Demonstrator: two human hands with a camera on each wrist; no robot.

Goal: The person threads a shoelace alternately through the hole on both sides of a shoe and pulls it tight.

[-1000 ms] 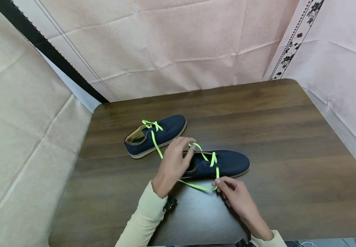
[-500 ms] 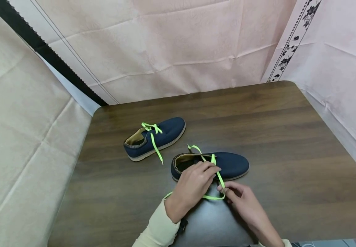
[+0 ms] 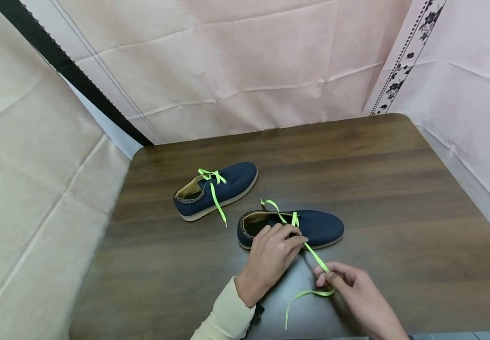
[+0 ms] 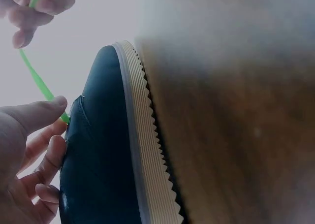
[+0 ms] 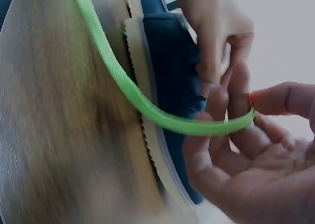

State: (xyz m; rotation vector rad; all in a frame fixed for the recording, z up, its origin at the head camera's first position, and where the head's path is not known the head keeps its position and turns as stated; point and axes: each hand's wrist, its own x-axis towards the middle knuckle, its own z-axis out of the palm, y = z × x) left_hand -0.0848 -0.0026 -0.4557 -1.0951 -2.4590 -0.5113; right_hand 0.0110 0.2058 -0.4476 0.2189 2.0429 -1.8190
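A navy shoe (image 3: 321, 226) with a pale ridged sole lies on the table, toe to the right. Its neon green shoelace (image 3: 314, 256) runs from the near side to my right hand (image 3: 353, 288), which pinches it between thumb and fingers. The lace's loose end hangs below that hand, onto the table. My left hand (image 3: 272, 257) is at the shoe's lacing and covers part of the opening. In the left wrist view, its thumb and index finger (image 4: 59, 129) pinch the lace close against the shoe. The eyelet there is hidden.
A second navy shoe (image 3: 232, 182), also with green laces, lies behind and to the left. The brown wooden table (image 3: 398, 212) extends to the right. Pale cloth (image 3: 227, 56) hangs behind it.
My left hand moved from the shoe's far side to the lace on its near side. My right hand drew toward me and right; the lace straightened and its loose end came into view.
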